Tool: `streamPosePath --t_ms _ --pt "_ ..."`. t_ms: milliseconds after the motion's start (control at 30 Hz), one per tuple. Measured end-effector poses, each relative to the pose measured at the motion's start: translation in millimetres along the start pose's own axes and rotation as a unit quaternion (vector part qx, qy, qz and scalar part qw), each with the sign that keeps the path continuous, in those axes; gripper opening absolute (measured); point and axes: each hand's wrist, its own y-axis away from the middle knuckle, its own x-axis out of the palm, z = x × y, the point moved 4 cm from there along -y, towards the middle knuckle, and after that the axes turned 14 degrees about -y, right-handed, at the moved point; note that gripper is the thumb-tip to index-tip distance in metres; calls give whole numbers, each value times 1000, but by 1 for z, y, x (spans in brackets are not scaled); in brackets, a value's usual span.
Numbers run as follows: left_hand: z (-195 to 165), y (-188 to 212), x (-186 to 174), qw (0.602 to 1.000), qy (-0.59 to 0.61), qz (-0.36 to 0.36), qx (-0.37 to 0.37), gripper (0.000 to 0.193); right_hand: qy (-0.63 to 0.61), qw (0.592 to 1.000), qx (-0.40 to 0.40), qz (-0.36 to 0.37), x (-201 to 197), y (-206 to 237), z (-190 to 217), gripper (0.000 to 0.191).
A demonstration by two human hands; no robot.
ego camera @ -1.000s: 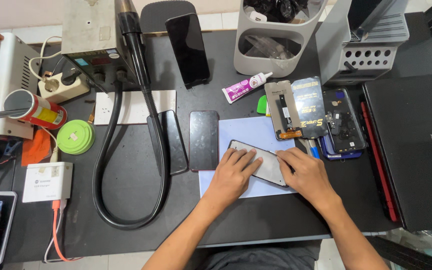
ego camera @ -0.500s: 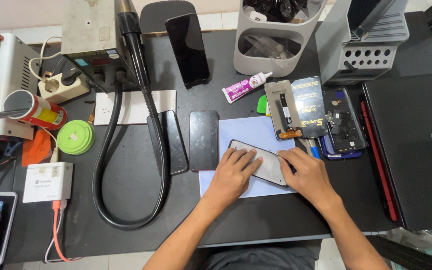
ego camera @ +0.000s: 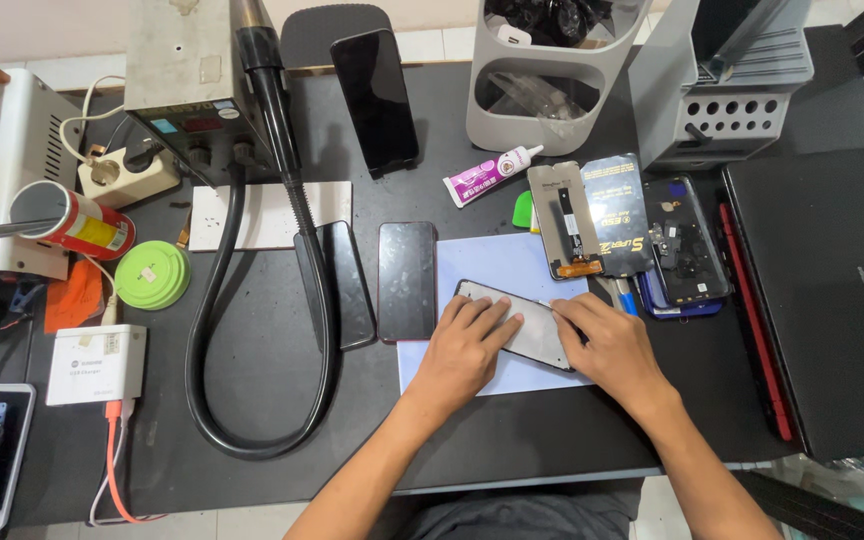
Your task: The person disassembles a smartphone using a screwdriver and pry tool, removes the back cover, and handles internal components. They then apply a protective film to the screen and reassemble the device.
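Hands meet over a slim black glass phone screen panel (ego camera: 512, 322) that lies tilted on a pale blue rectangular paper sheet (ego camera: 497, 270), near the front edge of the black bench (ego camera: 252, 480) and a little right of its middle. The left hand (ego camera: 467, 350) lies flat and unclenched on the panel's nearer half, fingers spread across the glass, pressing rather than gripping. The right hand (ego camera: 612, 345) rests at the panel's right end, its fingertips touching that edge, loosely curled and grasping nothing that shows. Just left of the sheet lies a dark rectangular phone (ego camera: 407, 280), flat on the bench. Beyond the right hand, toward the back edge, an opened phone frame with exposed parts (ego camera: 565, 220) sits beside a dark printed packet (ego camera: 617, 212).
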Motion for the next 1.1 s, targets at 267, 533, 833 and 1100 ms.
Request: streamPosePath --t_ms 267,533,833,1100 --pt "0 0 0 1000 0 -9 -1 45 -5 1000 17 7 2 0 -2 14" --pt "0 1 1 1000 7 -3 0 46 -14 1000 9 -1 2 -1 -2 12" --pt "1 1 2 1000 7 0 1 48 -10 1000 12 5 2 -1 -2 13" --pt "-1 2 2 1000 2 -2 -3 47 -3 1000 6 10 2 -1 -1 15"
